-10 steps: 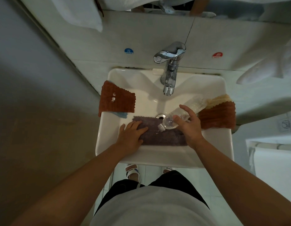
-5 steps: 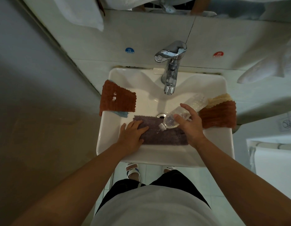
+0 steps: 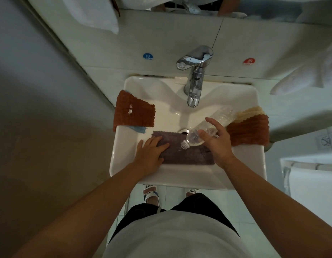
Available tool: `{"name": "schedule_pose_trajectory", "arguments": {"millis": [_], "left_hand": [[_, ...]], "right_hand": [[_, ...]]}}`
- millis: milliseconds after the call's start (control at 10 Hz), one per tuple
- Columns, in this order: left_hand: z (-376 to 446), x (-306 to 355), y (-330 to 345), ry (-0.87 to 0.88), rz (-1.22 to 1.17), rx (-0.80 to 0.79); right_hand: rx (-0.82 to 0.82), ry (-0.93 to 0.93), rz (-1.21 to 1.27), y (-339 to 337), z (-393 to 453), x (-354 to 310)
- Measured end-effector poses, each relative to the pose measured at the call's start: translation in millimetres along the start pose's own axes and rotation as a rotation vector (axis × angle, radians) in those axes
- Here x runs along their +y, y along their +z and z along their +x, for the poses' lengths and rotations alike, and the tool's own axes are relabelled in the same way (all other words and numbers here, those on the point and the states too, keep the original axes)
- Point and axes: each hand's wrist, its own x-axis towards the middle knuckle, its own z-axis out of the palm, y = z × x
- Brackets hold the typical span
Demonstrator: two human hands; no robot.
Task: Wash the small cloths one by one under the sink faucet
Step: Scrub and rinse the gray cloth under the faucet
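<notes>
A grey-purple cloth [image 3: 187, 154] lies flat in the white sink [image 3: 241, 161] near its front wall. My left hand [image 3: 152, 151] presses flat on the cloth's left end, fingers straight. My right hand [image 3: 216, 142] grips a clear plastic bottle [image 3: 209, 127] tilted mouth-down over the cloth, with liquid dripping from its neck. A rust-brown cloth [image 3: 134, 112] hangs over the sink's left rim, with a blue cloth [image 3: 138, 129] peeking out under it. Another rust-brown cloth [image 3: 249, 130] and a cream cloth [image 3: 249, 111] lie on the right rim. No water runs from the chrome faucet [image 3: 195, 75].
The drain [image 3: 183, 130] sits just beyond the grey-purple cloth. Blue cold [image 3: 148, 56] and red hot [image 3: 249, 61] stickers mark the tiled wall. White towels [image 3: 308, 75] hang at the right and the upper left. A grey wall closes the left side.
The bottle stays tilted over the cloth and liquid keeps dripping from it. Both hands hold nearly the same places.
</notes>
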Motion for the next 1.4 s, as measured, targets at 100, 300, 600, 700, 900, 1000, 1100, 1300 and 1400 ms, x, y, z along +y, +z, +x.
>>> {"name": "schedule_pose_trajectory", "arguments": {"millis": [100,300,600,700,900,1000,1100,1300,1400], "left_hand": [[0.2,-0.3,0.5,0.001,-0.004,-0.002],[0.0,-0.8,1.3,0.004,-0.004,0.001],[-1.2,-1.2,1.3,0.005,0.001,0.005],[-1.3,-0.3,1.5,0.003,0.005,0.002],[-0.8,1.9,1.2,0.001,0.018,0.007],[-1.3,13.1,-5.3,0.019,-0.105,0.114],[3.9,46.1,-31.7,0.104,-0.357,0.325],[18.5,104.3,-83.8,0.107,-0.607,0.435],[23.0,104.0,-83.5,0.104,-0.581,0.488]], "right_hand": [[-0.002,-0.012,-0.004,-0.2,0.8,1.3],[-0.008,-0.009,-0.009,-0.8,3.3,4.2],[-0.055,0.025,-0.013,-3.8,16.3,4.1],[-0.056,0.003,-0.014,-4.3,25.4,-0.7],[-0.026,0.013,0.078,-6.1,37.4,-9.4],[-0.016,0.021,0.085,-5.8,40.0,-8.6],[-0.005,0.02,0.046,-2.8,39.4,-12.8],[-0.022,0.022,0.033,-2.9,37.5,-20.8],[-0.076,0.056,0.049,-11.7,41.9,-18.8]]}}
